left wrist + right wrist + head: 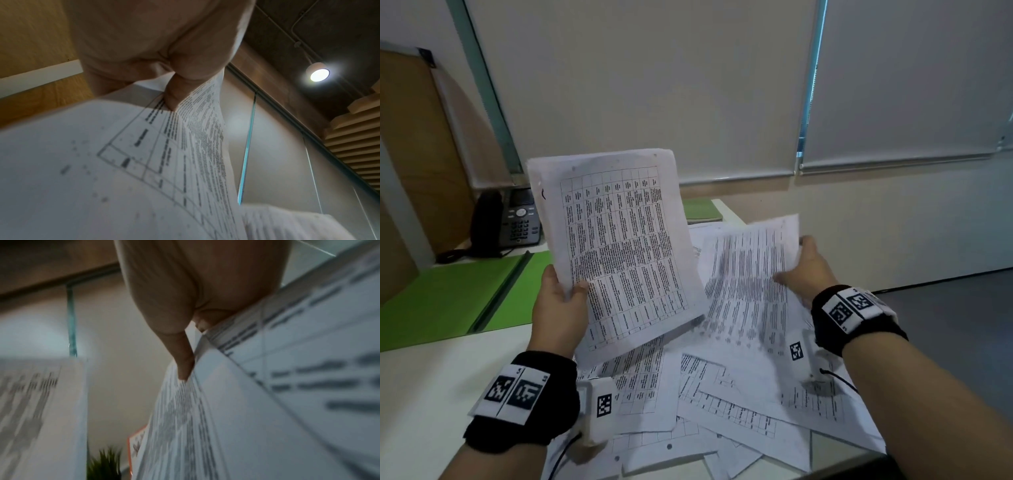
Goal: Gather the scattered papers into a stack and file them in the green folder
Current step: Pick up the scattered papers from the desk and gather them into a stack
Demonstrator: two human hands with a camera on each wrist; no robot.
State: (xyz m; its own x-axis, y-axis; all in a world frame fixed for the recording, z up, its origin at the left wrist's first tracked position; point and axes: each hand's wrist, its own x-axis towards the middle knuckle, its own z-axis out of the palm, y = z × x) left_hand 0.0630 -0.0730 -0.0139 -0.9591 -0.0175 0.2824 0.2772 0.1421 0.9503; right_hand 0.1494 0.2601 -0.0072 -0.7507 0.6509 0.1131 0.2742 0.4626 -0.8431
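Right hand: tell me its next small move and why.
Probably carry the sheet it pinches across and lay it onto the stack held up in the left hand. The right hand has that sheet lifted off the loose papers still spread on the desk, and the green folder lies open but empty, so gathering comes first.

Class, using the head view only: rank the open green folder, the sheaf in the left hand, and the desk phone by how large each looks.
1. Sheaf in the left hand, though it is nearest the camera, so that inflates it.
2. Open green folder, close behind; partly cut off and covered.
3. Desk phone, clearly smallest.
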